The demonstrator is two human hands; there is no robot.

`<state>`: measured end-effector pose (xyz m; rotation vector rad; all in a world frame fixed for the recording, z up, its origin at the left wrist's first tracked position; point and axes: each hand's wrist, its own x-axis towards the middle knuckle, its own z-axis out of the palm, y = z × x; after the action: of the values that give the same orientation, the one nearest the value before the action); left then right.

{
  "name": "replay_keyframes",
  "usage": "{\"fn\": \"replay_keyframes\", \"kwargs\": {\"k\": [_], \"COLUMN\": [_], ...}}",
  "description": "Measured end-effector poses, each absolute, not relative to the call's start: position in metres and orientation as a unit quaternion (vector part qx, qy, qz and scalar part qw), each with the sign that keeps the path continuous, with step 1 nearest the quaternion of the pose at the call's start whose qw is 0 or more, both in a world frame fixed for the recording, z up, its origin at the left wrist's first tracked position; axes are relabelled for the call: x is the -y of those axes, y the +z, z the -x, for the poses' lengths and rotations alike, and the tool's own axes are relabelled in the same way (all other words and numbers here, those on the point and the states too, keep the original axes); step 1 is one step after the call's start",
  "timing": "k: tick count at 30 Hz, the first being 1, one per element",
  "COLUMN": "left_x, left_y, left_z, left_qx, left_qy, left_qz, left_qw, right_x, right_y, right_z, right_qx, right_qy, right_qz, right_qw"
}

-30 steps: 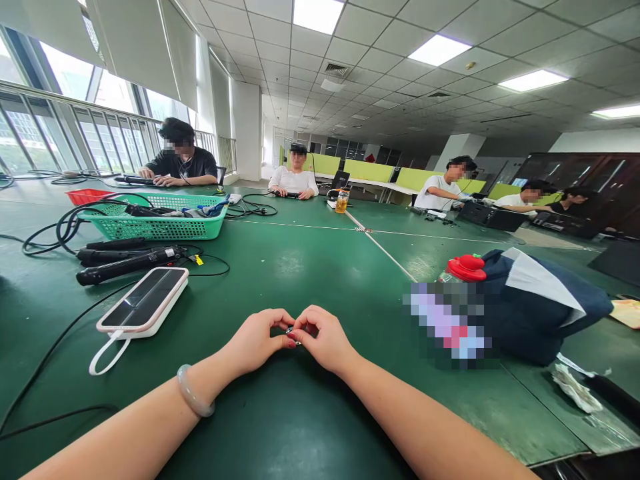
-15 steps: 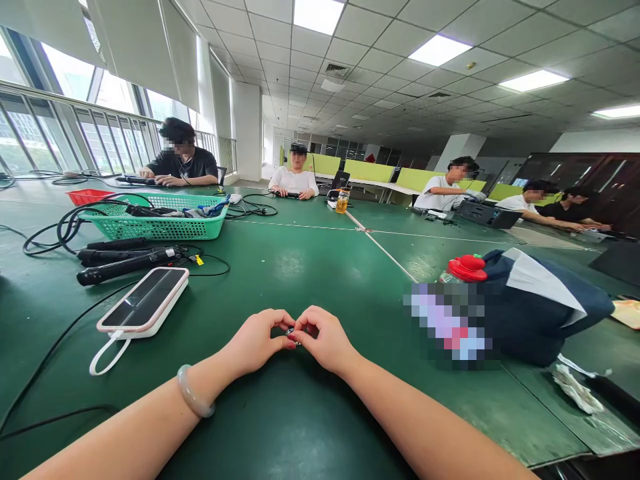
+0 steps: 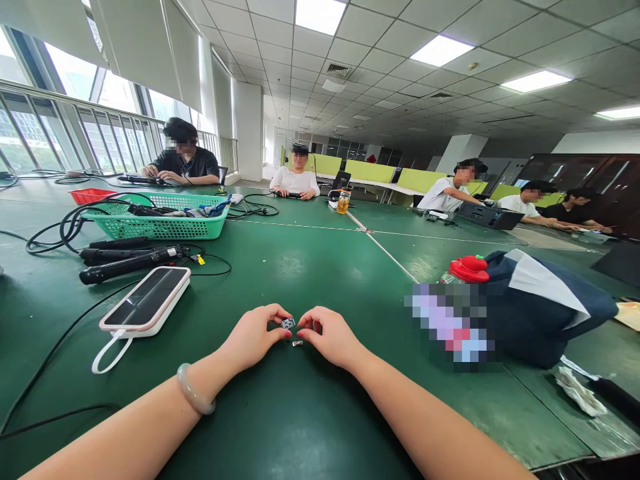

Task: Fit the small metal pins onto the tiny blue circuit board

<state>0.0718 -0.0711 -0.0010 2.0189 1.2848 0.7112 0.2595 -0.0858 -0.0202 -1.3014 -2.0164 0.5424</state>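
My left hand pinches a small dark piece with a pale, silvery pattern between thumb and fingertips; its exact kind is too small to make out. Just to the right, my right hand has its fingers curved, with thumb and forefinger apart and nothing visible between them. Its fingertips come close to the patterned piece without touching it. Below the gap between both hands, a tiny silvery piece appears to lie on the green tabletop.
To the left are a phone on a white power bank, black rod-like devices with cables, and a green basket. At right stand a red-lidded bottle and a dark blue bag. Several people sit around the table.
My hands have drawn slightly apart. The right fingertips have come off the small piece, which stays in my left hand and shows more fully. The tiny silvery piece below is now plainer.
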Motion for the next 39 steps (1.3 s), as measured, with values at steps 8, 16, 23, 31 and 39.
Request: {"fn": "replay_keyframes", "kwargs": {"k": [8, 16, 23, 31, 39], "left_x": [0.0713, 0.0715, 0.071, 0.0722, 0.0715], "left_y": [-0.0015, -0.0013, -0.0022, -0.0005, -0.0014], "left_z": [-0.0716, -0.0716, -0.0711, -0.0715, -0.0712], "left_qx": [-0.488, -0.488, -0.48, -0.484, -0.486], "left_qy": [0.266, 0.262, 0.264, 0.263, 0.257], "left_qz": [-0.767, -0.77, -0.774, -0.769, -0.771], "left_qw": [0.321, 0.317, 0.319, 0.325, 0.322], "right_x": [0.0887, 0.0865, 0.0855, 0.0874, 0.0869], "right_y": [-0.0212, -0.0274, -0.0281, -0.0231, -0.0237], "right_z": [-0.2556, -0.255, -0.2542, -0.253, -0.2532], "right_qx": [0.819, 0.823, 0.818, 0.805, 0.792], "right_qy": [0.182, 0.161, 0.165, 0.166, 0.186], "right_qz": [0.482, 0.479, 0.486, 0.509, 0.521], "right_qw": [0.254, 0.261, 0.259, 0.257, 0.259]}}
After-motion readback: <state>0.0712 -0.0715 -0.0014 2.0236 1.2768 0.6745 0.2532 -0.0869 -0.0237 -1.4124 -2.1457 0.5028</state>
